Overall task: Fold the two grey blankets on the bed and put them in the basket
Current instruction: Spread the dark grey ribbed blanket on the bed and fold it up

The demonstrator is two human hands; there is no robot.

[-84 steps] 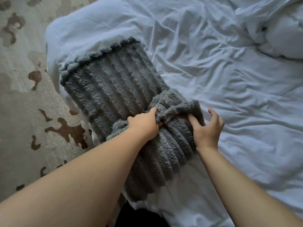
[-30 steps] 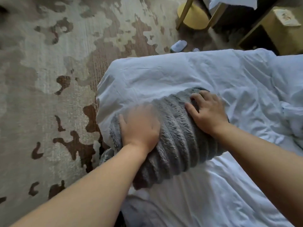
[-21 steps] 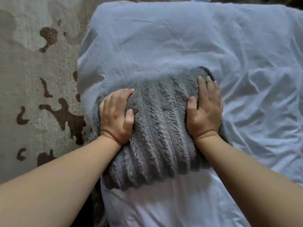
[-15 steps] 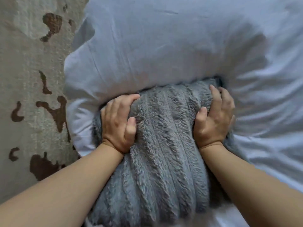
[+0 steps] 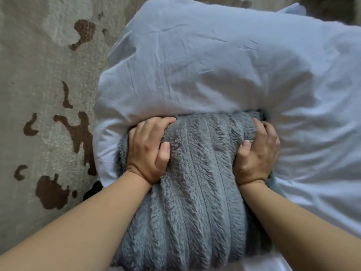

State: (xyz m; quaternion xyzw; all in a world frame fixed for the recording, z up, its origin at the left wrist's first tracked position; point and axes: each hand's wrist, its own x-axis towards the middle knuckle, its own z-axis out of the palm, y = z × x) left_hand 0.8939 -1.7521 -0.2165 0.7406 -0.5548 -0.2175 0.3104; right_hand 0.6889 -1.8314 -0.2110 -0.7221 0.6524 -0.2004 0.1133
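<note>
On the far left lies the floor rug [image 5: 39,94], tan with brown blotches, and it looks like bare room to step into. Next comes the left hand [image 5: 149,149], closed tight on the left side of the folded grey blanket [image 5: 195,192]. The blanket sits at the edge of the bed [image 5: 214,65], on the white sheet. The right hand [image 5: 257,153] grips its right side. To lift it well, I think both hands should squeeze evenly and scoop under, so the folds stay shut. No basket shows, and neither does a second blanket
</note>
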